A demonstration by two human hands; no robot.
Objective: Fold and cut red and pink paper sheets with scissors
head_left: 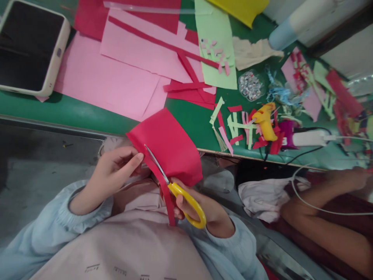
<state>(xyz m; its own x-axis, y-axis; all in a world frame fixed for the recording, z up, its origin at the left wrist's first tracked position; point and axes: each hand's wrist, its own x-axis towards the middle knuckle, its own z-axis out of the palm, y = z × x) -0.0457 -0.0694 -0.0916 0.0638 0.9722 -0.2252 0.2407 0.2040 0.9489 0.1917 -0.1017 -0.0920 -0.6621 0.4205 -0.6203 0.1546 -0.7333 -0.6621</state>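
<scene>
A sheet of red paper (169, 144) is held over my lap, just in front of the table edge. My left hand (118, 171) pinches its left edge between thumb and fingers. My right hand (195, 206) grips the yellow handles of a pair of scissors (186, 204). The scissor blades lie along the paper's lower left side, their tip close to my left fingertips. A narrow red strip (167, 198) hangs down from the paper beside the scissors, partly cut off from the sheet. Some of my right fingers are hidden behind the handles and the strip.
On the green table (87, 112) lie a phone (29, 46), pink sheets (107, 81), a light green sheet (215, 23), paper scraps, a container of small beads (251, 84) and a yellow glue gun (266, 122) with cables. Another person's arm (326, 190) is at the right.
</scene>
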